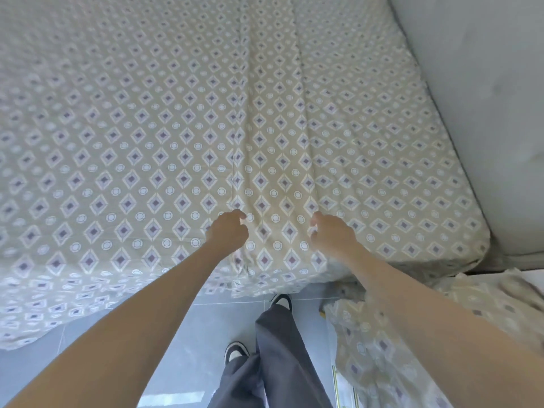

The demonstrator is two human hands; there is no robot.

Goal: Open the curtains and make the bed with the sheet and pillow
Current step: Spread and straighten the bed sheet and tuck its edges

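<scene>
Sheet point(147, 128), diamond-patterned, spread over the bed point(459, 248); its near edge hangs toward the floor point(188, 334). The left hand point(228, 231) and right hand point(332, 235) lie close together near that edge, fingers curled down onto the cloth. Each appears to pinch a small fold, though blur leaves this uncertain. 2 long creases run from the far side toward the hands. Suggested technique: draw the sheet nearward and outward, left and right, with even tension, flattening both creases without dragging the covered near right corner loose. Matching cloth point(397, 348), possibly the pillow, lies near right, below the bed's edge.
</scene>
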